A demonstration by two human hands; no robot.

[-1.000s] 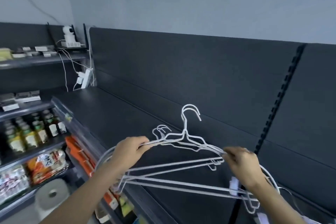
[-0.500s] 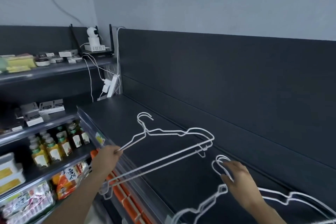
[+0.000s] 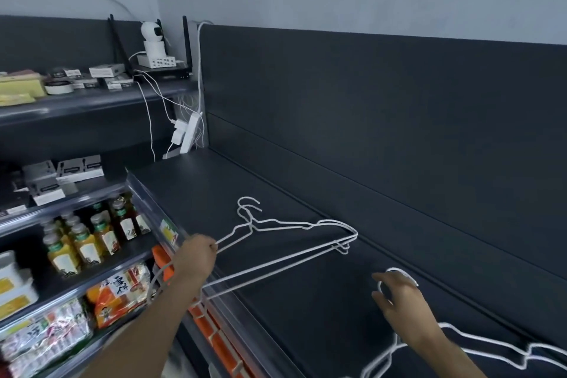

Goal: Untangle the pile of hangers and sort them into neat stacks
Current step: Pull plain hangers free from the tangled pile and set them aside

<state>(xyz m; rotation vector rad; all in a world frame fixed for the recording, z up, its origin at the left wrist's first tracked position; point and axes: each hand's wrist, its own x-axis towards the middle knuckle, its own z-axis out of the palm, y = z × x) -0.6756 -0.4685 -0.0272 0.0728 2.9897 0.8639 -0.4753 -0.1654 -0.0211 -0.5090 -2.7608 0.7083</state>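
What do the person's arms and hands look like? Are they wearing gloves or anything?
No gloves. The left hand and the right hand are both bare, with no rings or watch that I can see. The left forearm and right forearm are bare too, with no sleeves in the picture.

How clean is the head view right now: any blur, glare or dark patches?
Head view: right hand and near hangers smeared by motion, grip unreadable; left hand and far hangers sharp; bottles slightly soft; light even across the shelf, no glare.

orange snack bag [image 3: 118, 301], printed "雪饼"
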